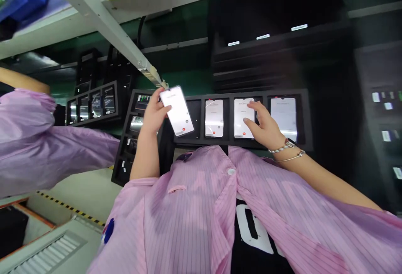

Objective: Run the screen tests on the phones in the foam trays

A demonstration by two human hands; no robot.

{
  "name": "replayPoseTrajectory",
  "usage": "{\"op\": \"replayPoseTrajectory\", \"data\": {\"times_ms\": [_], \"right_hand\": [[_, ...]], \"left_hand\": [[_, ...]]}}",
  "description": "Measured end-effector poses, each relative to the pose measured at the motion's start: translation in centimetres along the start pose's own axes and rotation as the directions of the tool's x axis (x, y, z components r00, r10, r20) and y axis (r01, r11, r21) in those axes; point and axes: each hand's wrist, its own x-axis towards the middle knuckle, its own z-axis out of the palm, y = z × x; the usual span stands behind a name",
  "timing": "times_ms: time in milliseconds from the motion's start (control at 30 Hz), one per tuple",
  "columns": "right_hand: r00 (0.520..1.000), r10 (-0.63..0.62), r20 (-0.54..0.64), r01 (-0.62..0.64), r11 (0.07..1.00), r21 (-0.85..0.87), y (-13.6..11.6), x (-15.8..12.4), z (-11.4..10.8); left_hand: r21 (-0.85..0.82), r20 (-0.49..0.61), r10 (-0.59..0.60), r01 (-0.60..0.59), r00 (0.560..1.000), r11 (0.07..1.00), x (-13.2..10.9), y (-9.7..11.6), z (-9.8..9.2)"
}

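At the far left, past a blue bin (pixel 27 0) in the upper corner, I see a co-worker's pinkish-purple sleeve (pixel 28 161). Below it, yellow-and-black striped tape (pixel 72 210) runs at a slant. Just beside that sleeve sits a small black tray (pixel 117 102) with four dark-screened phones in a row. A pale metal post (pixel 116 33) slants down from the shelf, and below it a second black tray (pixel 123 134) lies at an angle, dark glossy devices in its upper compartments, partly covered by the person's left forearm.

The left hand (pixel 153 113) grips a lit phone (pixel 178 115), its thumb on the front edge; the phone is tilted, white screen facing us, a red button near its lower end. It hangs over the left end of a long black tray (pixel 307 119). Going right along that tray, a lit phone (pixel 214 118) lies in its compartment, then another, the middle phone (pixel 240 129). Over that one the right hand (pixel 265 127) spreads wide, holding nothing, thumb and fingers apart above the screen; I can't tell whether they touch it. A beaded bracelet (pixel 282 146) circles the wrist. Beside this hand, the rightmost phone (pixel 284 115) glows in its compartment. Behind rises a stack of black trays (pixel 282 67).
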Motion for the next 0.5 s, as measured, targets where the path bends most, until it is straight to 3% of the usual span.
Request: {"op": "replayPoseTrajectory", "data": {"times_ms": [67,133,267,367,433,500], "right_hand": [[0.999,0.022,-0.025,-0.022,1.0,-0.004,0.0,0.1,0.7],[0.991,0.13,-0.013,-0.13,0.991,0.023,0.1,0.4,0.7],[0.928,0.363,-0.077,-0.349,0.924,0.157,1.1,1.4,0.3],[0.87,0.49,-0.052,-0.462,0.849,0.256,2.0,2.5,-0.1],[0.842,0.534,0.077,-0.536,0.814,0.224,2.0,3.2,-0.5],[0.867,0.48,0.135,-0.496,0.859,0.129,1.4,3.4,-1.5]], "left_hand": [[0.12,0.105,-0.09,0.077,0.99,0.99,1.7,-3.1,1.7],[0.179,0.19,-0.158,0.124,0.969,0.976,2.6,-5.1,2.7],[0.357,0.265,-0.213,0.109,0.94,0.928,3.1,-5.3,3.8],[0.609,0.193,0.0,-0.119,0.981,0.784,2.8,-3.5,5.4],[0.688,0.198,0.218,-0.294,0.956,0.663,2.5,-2.3,7.3],[0.69,0.262,0.339,-0.421,0.904,0.589,2.3,-1.6,9.5]]}}
